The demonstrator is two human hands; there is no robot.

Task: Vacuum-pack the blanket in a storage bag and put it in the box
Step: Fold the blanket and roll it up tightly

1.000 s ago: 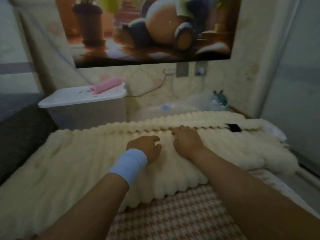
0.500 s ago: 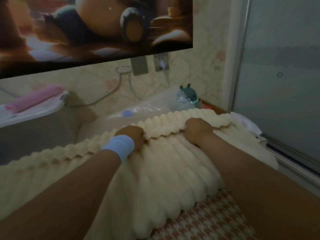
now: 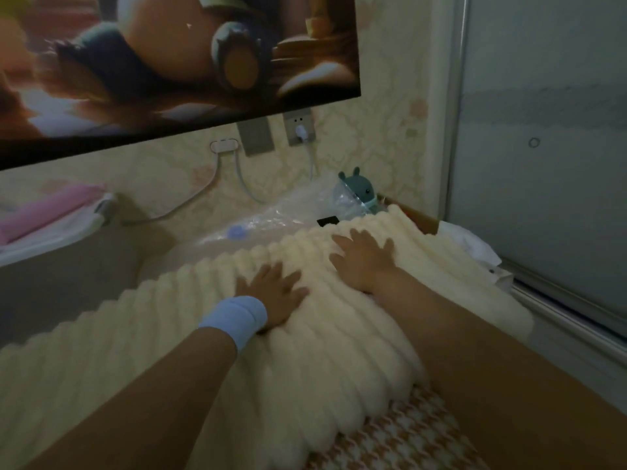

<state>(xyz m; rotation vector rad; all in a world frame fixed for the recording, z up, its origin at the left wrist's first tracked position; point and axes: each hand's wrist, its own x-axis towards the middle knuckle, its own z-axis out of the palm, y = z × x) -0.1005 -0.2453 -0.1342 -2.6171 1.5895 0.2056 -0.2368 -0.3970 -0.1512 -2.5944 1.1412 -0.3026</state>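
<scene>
A thick cream ribbed blanket (image 3: 322, 361) lies folded across the bed in front of me. My left hand (image 3: 274, 293), with a pale blue wristband, presses flat on its top near the middle, fingers spread. My right hand (image 3: 363, 259) lies flat on the blanket further right and nearer the far edge, fingers straight. A clear plastic storage bag (image 3: 271, 218) with a blue valve lies behind the blanket against the wall. The white storage box (image 3: 51, 239) stands at the far left, its lid bearing a pink roll (image 3: 51, 212).
A teal plush toy (image 3: 359, 191) sits behind the bag in the corner. Cables hang from wall sockets (image 3: 300, 130). A sliding glass door (image 3: 543, 164) runs along the right. A houndstooth sheet (image 3: 407, 439) shows below the blanket. A small black object (image 3: 327, 221) lies at the blanket's far edge.
Both hands gripped the blanket's far fold half a second ago; now their fingers are straightened and press flat on top. The view has swung right, and the fold lies further over.
</scene>
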